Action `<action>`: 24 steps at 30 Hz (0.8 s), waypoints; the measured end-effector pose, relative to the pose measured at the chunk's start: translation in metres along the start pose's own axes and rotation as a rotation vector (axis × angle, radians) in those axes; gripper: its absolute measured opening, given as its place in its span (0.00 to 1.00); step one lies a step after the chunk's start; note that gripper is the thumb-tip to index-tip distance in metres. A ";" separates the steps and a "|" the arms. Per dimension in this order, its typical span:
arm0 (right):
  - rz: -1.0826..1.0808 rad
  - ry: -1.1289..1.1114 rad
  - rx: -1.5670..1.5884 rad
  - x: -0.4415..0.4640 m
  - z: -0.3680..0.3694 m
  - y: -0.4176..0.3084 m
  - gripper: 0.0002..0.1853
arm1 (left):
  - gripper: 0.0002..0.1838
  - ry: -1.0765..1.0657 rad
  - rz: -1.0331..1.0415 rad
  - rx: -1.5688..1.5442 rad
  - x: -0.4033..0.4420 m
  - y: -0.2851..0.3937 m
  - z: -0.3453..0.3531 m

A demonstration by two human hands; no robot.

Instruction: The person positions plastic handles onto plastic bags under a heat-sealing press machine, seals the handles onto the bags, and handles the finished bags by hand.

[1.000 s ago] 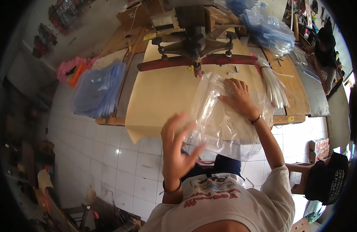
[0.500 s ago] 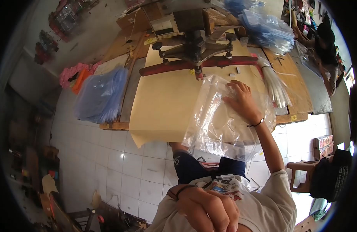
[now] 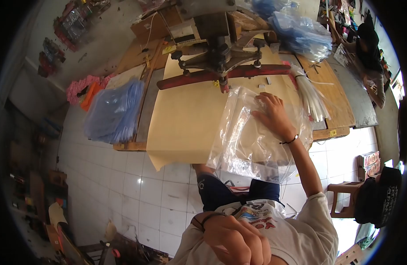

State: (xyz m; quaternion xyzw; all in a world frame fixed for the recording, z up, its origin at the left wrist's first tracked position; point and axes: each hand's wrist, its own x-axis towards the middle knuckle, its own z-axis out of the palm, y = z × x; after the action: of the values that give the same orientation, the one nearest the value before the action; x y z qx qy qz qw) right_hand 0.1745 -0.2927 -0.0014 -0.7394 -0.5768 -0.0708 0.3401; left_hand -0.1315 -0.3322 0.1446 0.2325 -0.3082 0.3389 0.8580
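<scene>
Spread on the clear plastic sheets (image 3: 243,145) is my right hand (image 3: 275,117), palm down with its fingers apart. The plastic lies over the right part of a tan sheet (image 3: 186,119) and hangs past the table's front edge. My left hand (image 3: 239,240) is raised close to my chest, away from the table, with its fingers curled; its fingertips and anything in them are hidden. Just beyond the plastic stands a press with a long red bar (image 3: 181,81). Small metal pieces (image 3: 269,81) lie near the bar's right side.
Blue plastic sheets (image 3: 113,110) are stacked at the table's left. A bundle of clear strips (image 3: 310,95) lies to the right, with more bluish plastic (image 3: 300,35) behind it. Another person (image 3: 369,48) is at the far right. A brown stool (image 3: 344,194) stands at the lower right.
My left hand has left the plastic's left edge, come back to my chest and curled its fingers. My right hand stays on the plastic. The other person's arms have moved.
</scene>
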 end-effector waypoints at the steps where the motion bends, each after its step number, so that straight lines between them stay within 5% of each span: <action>1: -0.001 0.000 0.005 0.001 -0.001 -0.002 0.28 | 0.06 -0.055 -0.040 0.000 0.001 0.002 -0.002; 3: 0.007 -0.006 0.009 -0.001 -0.003 -0.004 0.27 | 0.06 -0.241 -0.071 -0.001 0.003 0.001 -0.014; 8: 0.004 0.001 0.024 -0.001 -0.002 -0.002 0.26 | 0.08 0.163 0.285 -0.031 -0.014 -0.026 0.020; 10: 0.036 0.007 0.061 0.000 -0.001 -0.002 0.25 | 0.08 0.141 0.193 -0.068 -0.018 -0.022 0.018; 14: 0.034 0.133 0.083 0.002 -0.003 -0.009 0.22 | 0.05 -0.412 -0.155 -0.002 -0.010 0.010 -0.024; 18: 0.085 0.123 0.282 -0.003 -0.007 -0.005 0.17 | 0.16 -0.544 0.068 0.718 0.009 0.013 -0.050; 22: -0.070 -0.073 0.491 -0.010 -0.031 -0.033 0.15 | 0.31 -0.247 0.062 2.104 0.037 0.060 -0.077; 23: -0.133 -0.127 0.514 -0.013 -0.041 -0.052 0.14 | 0.32 -0.315 0.105 2.424 0.046 0.066 -0.080; 24: -0.198 -0.192 0.464 -0.012 -0.051 -0.070 0.14 | 0.32 -0.287 -0.025 2.426 0.044 0.068 -0.083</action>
State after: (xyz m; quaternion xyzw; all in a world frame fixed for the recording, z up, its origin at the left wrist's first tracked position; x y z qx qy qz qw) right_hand 0.1219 -0.3252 0.0606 -0.5849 -0.6768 0.1005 0.4357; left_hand -0.1248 -0.2176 0.1296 0.9205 0.1181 0.3696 0.0459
